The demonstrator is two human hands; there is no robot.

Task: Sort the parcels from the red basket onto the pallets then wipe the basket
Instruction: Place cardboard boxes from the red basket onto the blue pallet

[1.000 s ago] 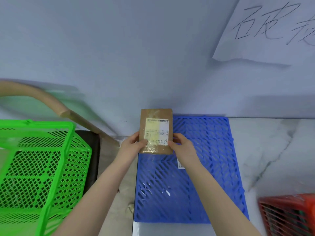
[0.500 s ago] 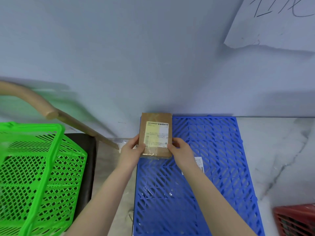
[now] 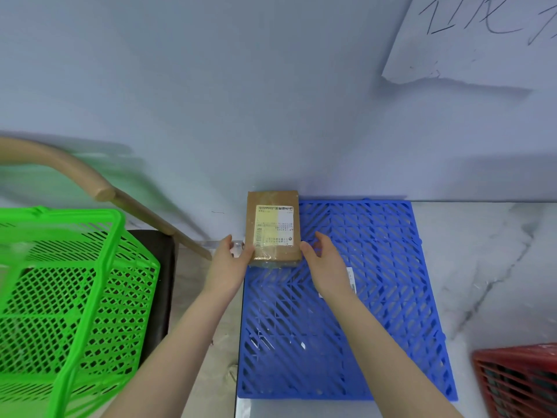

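Observation:
A brown cardboard parcel (image 3: 272, 230) with a white and yellow label lies flat on the far left corner of the blue slatted pallet (image 3: 376, 267), its far end against the wall. My left hand (image 3: 229, 260) is at its near left edge, thumb touching the side and fingers spread. To the right of the parcel, my right hand (image 3: 325, 263) has its fingers apart, the thumb tip just at the near right corner. Neither hand grips it. A corner of the red basket (image 3: 518, 381) shows at the bottom right; its inside is hard to see.
A bright green basket (image 3: 75, 297) stands on a dark seat at the left, with a curved wooden chair back (image 3: 90, 182) behind it. A paper sign (image 3: 482, 40) hangs on the wall at the top right. White marbled surface (image 3: 482, 267) lies right of the pallet.
The parcel went from upright in both hands down onto the pallet's far left corner. Both hands have loosened, the right one drawing slightly away.

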